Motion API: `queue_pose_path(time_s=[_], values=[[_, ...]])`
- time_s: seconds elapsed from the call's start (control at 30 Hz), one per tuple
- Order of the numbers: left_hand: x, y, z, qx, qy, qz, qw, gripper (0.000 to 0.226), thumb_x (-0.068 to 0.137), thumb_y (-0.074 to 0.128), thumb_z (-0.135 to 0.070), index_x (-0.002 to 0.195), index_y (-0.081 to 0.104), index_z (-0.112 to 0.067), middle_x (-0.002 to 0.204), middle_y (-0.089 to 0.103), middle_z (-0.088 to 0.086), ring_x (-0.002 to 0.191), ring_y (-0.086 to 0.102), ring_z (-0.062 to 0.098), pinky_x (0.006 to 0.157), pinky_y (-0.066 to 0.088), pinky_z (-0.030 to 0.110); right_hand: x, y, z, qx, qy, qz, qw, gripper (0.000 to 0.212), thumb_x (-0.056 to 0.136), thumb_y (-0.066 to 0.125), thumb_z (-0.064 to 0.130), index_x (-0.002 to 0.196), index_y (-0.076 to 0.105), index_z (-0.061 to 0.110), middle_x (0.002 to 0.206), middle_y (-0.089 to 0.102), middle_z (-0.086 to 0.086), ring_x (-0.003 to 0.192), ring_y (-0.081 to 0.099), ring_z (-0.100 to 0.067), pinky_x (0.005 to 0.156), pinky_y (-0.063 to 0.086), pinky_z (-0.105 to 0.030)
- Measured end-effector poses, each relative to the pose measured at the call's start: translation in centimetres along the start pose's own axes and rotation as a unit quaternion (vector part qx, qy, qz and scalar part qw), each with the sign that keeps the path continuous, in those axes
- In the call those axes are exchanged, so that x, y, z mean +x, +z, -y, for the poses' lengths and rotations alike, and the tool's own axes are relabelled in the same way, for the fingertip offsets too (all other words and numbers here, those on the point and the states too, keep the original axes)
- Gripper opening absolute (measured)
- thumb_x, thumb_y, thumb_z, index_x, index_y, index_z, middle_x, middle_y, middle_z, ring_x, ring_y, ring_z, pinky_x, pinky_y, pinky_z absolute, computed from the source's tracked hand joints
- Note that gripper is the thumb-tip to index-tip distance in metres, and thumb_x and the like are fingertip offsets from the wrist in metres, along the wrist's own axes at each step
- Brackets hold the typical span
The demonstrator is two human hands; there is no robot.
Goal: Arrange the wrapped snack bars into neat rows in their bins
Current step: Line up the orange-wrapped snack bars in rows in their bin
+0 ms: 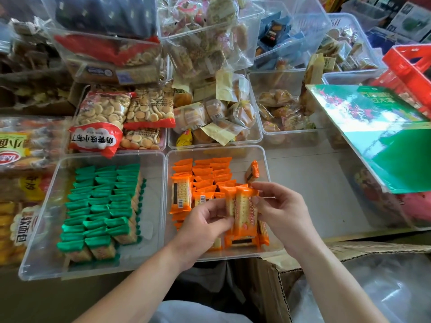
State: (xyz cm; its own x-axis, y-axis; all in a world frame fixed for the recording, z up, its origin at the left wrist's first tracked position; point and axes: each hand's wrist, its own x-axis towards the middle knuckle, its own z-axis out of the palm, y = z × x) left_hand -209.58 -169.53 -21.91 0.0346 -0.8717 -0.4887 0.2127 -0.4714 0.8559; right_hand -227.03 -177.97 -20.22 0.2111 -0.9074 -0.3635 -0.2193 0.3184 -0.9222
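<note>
Two clear bins sit side by side in front of me. The left bin point(39, 231) holds green-wrapped snack bars point(102, 206) standing in three neat rows. The right bin point(265, 159) holds orange-wrapped bars point(210, 173), rowed at the back and loose near the front. One orange bar point(252, 170) leans against the right wall, and another point(180, 194) lies flat with its barcode up. Above the front of this bin, my left hand point(205, 224) and my right hand point(282, 210) together grip a small bunch of orange bars point(242, 210), held upright.
Clear bins of biscuit bags point(102, 117) and wrapped cakes point(210, 117) fill the shelf behind. A green box point(382, 131) lies over the bins at right, below a red crate point(412, 66). An open cardboard carton point(291, 276) lined with plastic stands at my lower right.
</note>
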Motion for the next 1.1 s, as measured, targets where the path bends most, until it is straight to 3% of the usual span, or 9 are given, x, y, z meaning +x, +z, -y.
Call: queue_pose_path(time_s=[0.17,0.27,0.37,0.53,0.7,0.8,0.87,0.93,1.1], values=[[0.0,0.1,0.0,-0.054,-0.014,0.019,0.998,0.027,0.105,0.058,-0.020,0.131,0.067,-0.015,0.123,0.075,0.007,0.118,0.071,0.025,0.101,0.057,0.046,-0.2,0.2,0.3,-0.020,-0.026,0.002,0.999,0.027,0.091,0.077,0.007,0.103,0.079,0.030,0.093,0.078,0.005,0.090,0.074,-0.014,0.077,0.065,-0.037],[-0.1,0.0,0.0,-0.053,-0.004,0.008,0.999,0.029,0.100,0.067,-0.020,0.128,0.067,-0.016,0.121,0.076,0.003,0.116,0.072,0.022,0.098,0.059,0.041,-0.2,0.2,0.6,-0.015,-0.028,0.000,0.999,0.026,0.089,0.080,0.008,0.100,0.079,0.032,0.090,0.077,0.007,0.087,0.075,-0.016,0.071,0.064,-0.032],[-0.2,-0.1,0.3,-0.050,0.008,-0.007,0.999,0.028,0.098,0.069,-0.018,0.126,0.069,-0.017,0.119,0.077,0.002,0.114,0.072,0.021,0.094,0.060,0.038,-0.3,0.2,0.7,0.019,-0.009,0.008,1.000,0.032,0.089,0.080,0.013,0.113,0.074,0.032,0.095,0.077,0.002,0.088,0.076,-0.016,0.071,0.064,-0.032],[-0.2,-0.1,0.6,-0.051,0.017,-0.060,0.997,0.031,0.092,0.078,-0.019,0.123,0.072,-0.019,0.116,0.077,0.002,0.112,0.072,0.021,0.088,0.061,0.035,-1.3,0.3,-0.1,-0.024,0.035,0.089,0.995,0.031,0.086,0.083,0.017,0.114,0.073,0.023,0.097,0.080,0.002,0.091,0.077,-0.017,0.084,0.064,-0.042],[0.1,-1.0,1.0,-0.063,0.003,-0.095,0.994,0.022,0.099,0.069,-0.011,0.120,0.073,-0.017,0.114,0.078,0.005,0.107,0.075,0.022,0.091,0.061,0.042,-1.3,-0.1,-0.5,-0.065,-0.012,0.076,0.995,0.036,0.096,0.072,0.015,0.122,0.071,0.039,0.094,0.073,0.005,0.080,0.072,-0.008,0.072,0.061,-0.030],[0.0,-2.5,0.2,0.028,0.027,-0.125,0.991,0.022,0.102,0.066,-0.012,0.116,0.073,-0.027,0.108,0.079,-0.008,0.102,0.074,0.009,0.086,0.059,0.025,-0.8,-1.5,0.4,-0.215,-0.076,0.151,0.962,0.045,0.096,0.071,0.010,0.120,0.071,0.048,0.103,0.063,0.024,0.087,0.062,0.004,0.073,0.046,-0.011],[-0.1,-3.3,-0.2,0.087,0.035,-0.112,0.989,0.023,0.101,0.066,-0.013,0.113,0.074,-0.032,0.105,0.078,-0.013,0.102,0.072,0.006,0.085,0.057,0.019,-0.5,-1.6,1.4,-0.317,-0.102,0.214,0.919,0.045,0.091,0.077,0.011,0.119,0.073,0.046,0.101,0.062,0.033,0.094,0.061,0.009,0.078,0.045,-0.008],[0.0,-3.6,-0.4,0.125,0.022,-0.074,0.989,0.028,0.100,0.068,-0.011,0.108,0.077,-0.037,0.106,0.078,-0.009,0.104,0.072,0.009,0.090,0.057,0.022,-0.1,-1.0,2.0,-0.366,-0.127,0.228,0.893,0.047,0.085,0.083,0.016,0.119,0.070,0.046,0.105,0.064,0.029,0.096,0.063,0.007,0.082,0.049,-0.010],[0.0,-2.3,-0.3,0.042,-0.006,0.017,0.999,0.021,0.105,0.059,-0.021,0.120,0.073,-0.017,0.113,0.077,0.005,0.106,0.074,0.021,0.090,0.059,0.030,1.5,1.0,1.8,-0.330,-0.184,0.163,0.912,0.063,0.072,0.094,0.027,0.122,0.058,0.042,0.111,0.049,0.023,0.096,0.057,-0.001,0.083,0.055,-0.024]])
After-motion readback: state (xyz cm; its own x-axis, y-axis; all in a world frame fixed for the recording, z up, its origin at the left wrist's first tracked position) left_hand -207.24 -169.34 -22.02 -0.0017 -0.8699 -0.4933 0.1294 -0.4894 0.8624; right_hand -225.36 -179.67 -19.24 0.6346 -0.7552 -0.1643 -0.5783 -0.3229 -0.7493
